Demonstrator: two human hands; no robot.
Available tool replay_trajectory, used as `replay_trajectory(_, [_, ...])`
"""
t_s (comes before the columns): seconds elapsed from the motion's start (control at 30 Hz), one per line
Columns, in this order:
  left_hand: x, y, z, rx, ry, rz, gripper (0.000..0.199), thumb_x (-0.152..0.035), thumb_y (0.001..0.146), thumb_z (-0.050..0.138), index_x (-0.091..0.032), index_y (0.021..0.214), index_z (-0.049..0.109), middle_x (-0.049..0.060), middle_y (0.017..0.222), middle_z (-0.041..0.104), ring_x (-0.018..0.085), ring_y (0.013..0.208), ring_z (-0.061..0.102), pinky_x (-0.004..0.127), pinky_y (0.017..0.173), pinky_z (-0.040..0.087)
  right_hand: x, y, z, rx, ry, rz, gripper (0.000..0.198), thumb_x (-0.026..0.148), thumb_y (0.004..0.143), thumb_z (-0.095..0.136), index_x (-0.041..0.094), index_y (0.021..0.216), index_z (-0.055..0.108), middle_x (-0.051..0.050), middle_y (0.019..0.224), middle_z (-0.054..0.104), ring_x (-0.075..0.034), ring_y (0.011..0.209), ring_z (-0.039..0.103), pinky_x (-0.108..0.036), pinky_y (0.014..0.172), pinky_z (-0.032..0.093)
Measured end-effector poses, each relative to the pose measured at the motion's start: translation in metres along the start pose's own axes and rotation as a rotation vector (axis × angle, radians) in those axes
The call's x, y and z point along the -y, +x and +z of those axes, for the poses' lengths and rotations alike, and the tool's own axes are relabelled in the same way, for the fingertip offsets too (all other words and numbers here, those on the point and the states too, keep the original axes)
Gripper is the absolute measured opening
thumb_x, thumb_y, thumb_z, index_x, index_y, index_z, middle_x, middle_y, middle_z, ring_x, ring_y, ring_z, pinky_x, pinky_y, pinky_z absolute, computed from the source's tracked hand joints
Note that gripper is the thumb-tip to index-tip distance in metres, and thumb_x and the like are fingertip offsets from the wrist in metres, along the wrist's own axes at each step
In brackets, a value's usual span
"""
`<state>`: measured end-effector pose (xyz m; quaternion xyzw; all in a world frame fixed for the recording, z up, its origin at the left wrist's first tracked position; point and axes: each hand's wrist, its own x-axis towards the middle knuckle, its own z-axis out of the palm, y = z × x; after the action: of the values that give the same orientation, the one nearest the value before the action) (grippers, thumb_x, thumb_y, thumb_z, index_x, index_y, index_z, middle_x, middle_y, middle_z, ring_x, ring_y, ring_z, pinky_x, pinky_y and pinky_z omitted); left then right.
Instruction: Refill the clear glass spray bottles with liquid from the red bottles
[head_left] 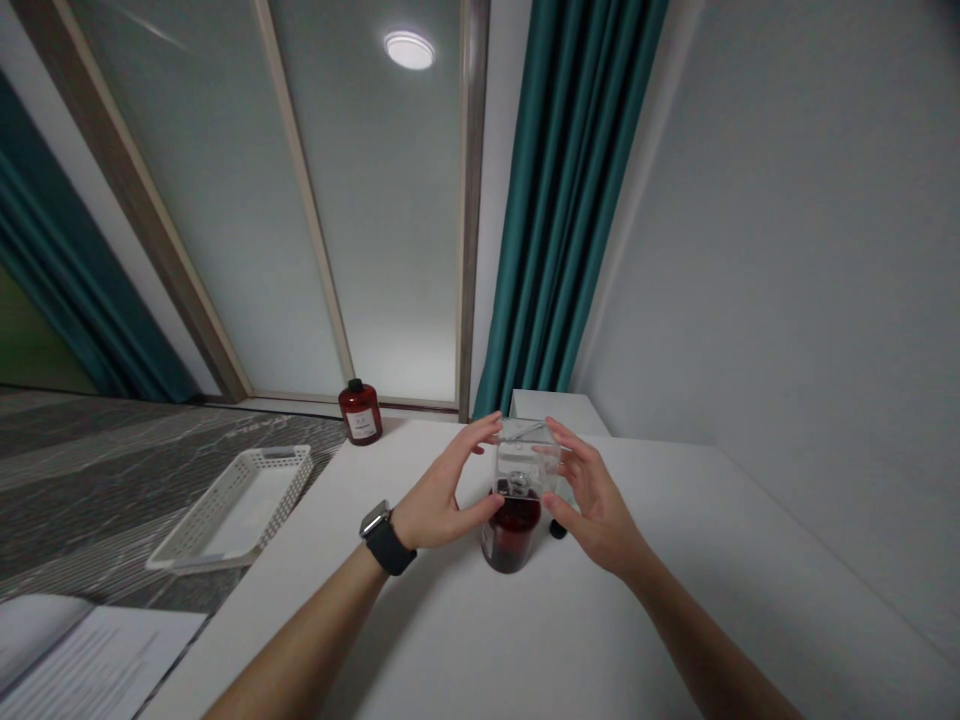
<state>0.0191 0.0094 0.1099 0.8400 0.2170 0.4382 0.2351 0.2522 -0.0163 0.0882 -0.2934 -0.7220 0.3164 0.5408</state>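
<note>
Between my left hand (450, 490) and my right hand (601, 510) is a clear, box-shaped plastic piece (525, 455). The fingers and thumbs of both hands grip it from its two sides. It sits in front of or over the top of a dark red bottle (511, 540) standing on the white table; whether it touches the bottle I cannot tell. The bottle's neck shows only dimly through the clear walls. A small black cap-like piece (557, 529) lies just right of the bottle, near my right thumb. My left wrist wears a black watch.
Another red bottle (361, 414) with a white label and black cap stands at the white table's (480, 650) far left corner. Beyond the left edge are a white perforated basket (166, 558) and an open book (112, 660). A white box-like block (555, 408) is behind the table.
</note>
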Motion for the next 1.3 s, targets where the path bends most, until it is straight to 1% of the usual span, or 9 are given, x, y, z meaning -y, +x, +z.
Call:
replay_trajectory(0.37, [-0.002, 0.0, 0.0, -0.003, -0.004, 0.002, 0.072, -0.021, 0.083, 0.066, -0.027, 0.147, 0.032, 0.014, 0.158, 0.03, 0.035, 0.142, 0.033, 0.054, 0.107, 0.04, 0.001, -0.001, 0.0, -0.001, -0.003, -0.002, 0.05, 0.032, 0.092, 0.063, 0.042, 0.137, 0.041, -0.006, 0.16, 0.026, -0.03, 0.14, 0.04, -0.056, 0.107, 0.04])
replay_trajectory(0.7, [-0.003, -0.001, 0.001, -0.019, -0.007, 0.018, 0.072, -0.02, 0.082, 0.065, -0.027, 0.145, 0.033, 0.014, 0.158, 0.03, 0.036, 0.142, 0.034, 0.053, 0.106, 0.041, 0.005, -0.001, 0.001, -0.012, -0.026, -0.01, 0.049, 0.031, 0.091, 0.062, 0.04, 0.135, 0.043, -0.005, 0.16, 0.027, -0.029, 0.142, 0.036, -0.053, 0.107, 0.042])
replay_trajectory(0.8, [-0.002, -0.001, 0.002, -0.016, -0.005, 0.009, 0.072, -0.019, 0.081, 0.065, -0.027, 0.146, 0.033, 0.014, 0.158, 0.03, 0.035, 0.141, 0.035, 0.053, 0.107, 0.04, 0.004, 0.0, 0.001, -0.005, -0.014, -0.012, 0.049, 0.031, 0.091, 0.062, 0.04, 0.136, 0.042, -0.006, 0.16, 0.027, -0.029, 0.14, 0.039, -0.053, 0.106, 0.042])
replay_trajectory(0.9, [0.0, 0.001, 0.002, -0.016, -0.012, -0.01, 0.073, -0.02, 0.082, 0.065, -0.026, 0.147, 0.032, 0.014, 0.157, 0.031, 0.034, 0.137, 0.039, 0.053, 0.107, 0.04, 0.002, 0.002, 0.001, -0.003, 0.008, 0.006, 0.05, 0.032, 0.091, 0.062, 0.04, 0.136, 0.041, -0.006, 0.159, 0.027, -0.029, 0.134, 0.047, -0.053, 0.104, 0.044])
replay_trajectory(1.0, [0.001, 0.003, 0.002, -0.023, -0.031, -0.029, 0.073, -0.021, 0.083, 0.065, -0.026, 0.148, 0.031, 0.014, 0.154, 0.035, 0.032, 0.128, 0.048, 0.053, 0.105, 0.042, -0.001, 0.005, 0.001, -0.006, 0.028, 0.04, 0.052, 0.035, 0.09, 0.064, 0.04, 0.136, 0.04, -0.007, 0.158, 0.028, -0.028, 0.126, 0.053, -0.052, 0.101, 0.047])
replay_trajectory(1.1, [0.0, 0.005, 0.002, -0.02, -0.057, -0.064, 0.071, -0.02, 0.085, 0.065, -0.026, 0.147, 0.032, 0.014, 0.149, 0.04, 0.03, 0.121, 0.053, 0.052, 0.103, 0.044, -0.003, 0.008, 0.0, -0.019, 0.037, 0.068, 0.053, 0.039, 0.089, 0.064, 0.039, 0.136, 0.04, -0.008, 0.156, 0.031, -0.028, 0.122, 0.055, -0.051, 0.098, 0.049])
replay_trajectory(1.17, [0.001, 0.007, 0.001, -0.012, -0.072, -0.102, 0.068, -0.021, 0.085, 0.064, -0.025, 0.146, 0.033, 0.015, 0.146, 0.043, 0.029, 0.117, 0.055, 0.051, 0.102, 0.045, -0.003, 0.011, -0.001, -0.022, 0.036, 0.11, 0.055, 0.04, 0.089, 0.065, 0.037, 0.137, 0.039, -0.01, 0.147, 0.042, -0.028, 0.119, 0.056, -0.051, 0.098, 0.048])
replay_trajectory(1.23, [0.002, 0.008, 0.002, -0.003, -0.09, -0.144, 0.066, -0.021, 0.086, 0.063, -0.024, 0.145, 0.033, 0.015, 0.144, 0.044, 0.029, 0.115, 0.055, 0.052, 0.1, 0.045, -0.004, 0.013, -0.002, -0.012, 0.034, 0.173, 0.058, 0.041, 0.088, 0.065, 0.034, 0.138, 0.037, -0.011, 0.129, 0.056, -0.028, 0.117, 0.057, -0.051, 0.098, 0.048])
replay_trajectory(1.3, [0.006, 0.009, 0.003, -0.003, -0.116, -0.184, 0.064, -0.023, 0.087, 0.063, -0.023, 0.144, 0.034, 0.015, 0.144, 0.043, 0.028, 0.113, 0.055, 0.052, 0.1, 0.045, -0.005, 0.014, -0.003, -0.011, 0.043, 0.242, 0.061, 0.042, 0.086, 0.066, 0.032, 0.138, 0.037, -0.009, 0.113, 0.061, -0.028, 0.111, 0.06, -0.05, 0.095, 0.049])
